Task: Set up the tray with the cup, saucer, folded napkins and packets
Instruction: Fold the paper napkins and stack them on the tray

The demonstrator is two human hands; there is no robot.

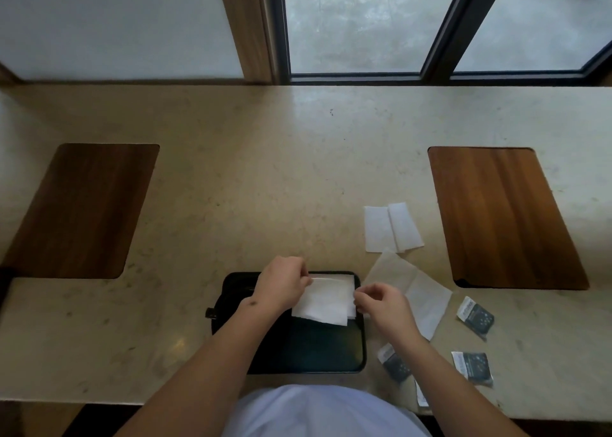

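Standing over the stone counter (251,178), the person works a white napkin (326,301) on the far right part of the black tray (308,354), which sits at the near edge right in front of them. The left hand (283,282) pinches the napkin's far left corner with fingers closed on the paper, and the right hand (381,304) nips its right edge between thumb and fingertips, so both hold the same sheet. This looks like the napkin step: folding or squaring it where it lies, seemingly over another white sheet beneath. To the right of the tray lie two folded napkins (392,226) side by side farther off, and nearer, an unfolded sheet (414,291) spread flat, probably next for folding. Three dark packets wait on the counter at the near right: one (476,316) far, one (394,362) just beside the tray, one (473,367) nearest the edge. Their white strips carry print, but it is too small to read. No cup or saucer is in sight. Next, I'd judge, the napkin needs pressing flat and aligning with the tray's corner before the rest comes over.
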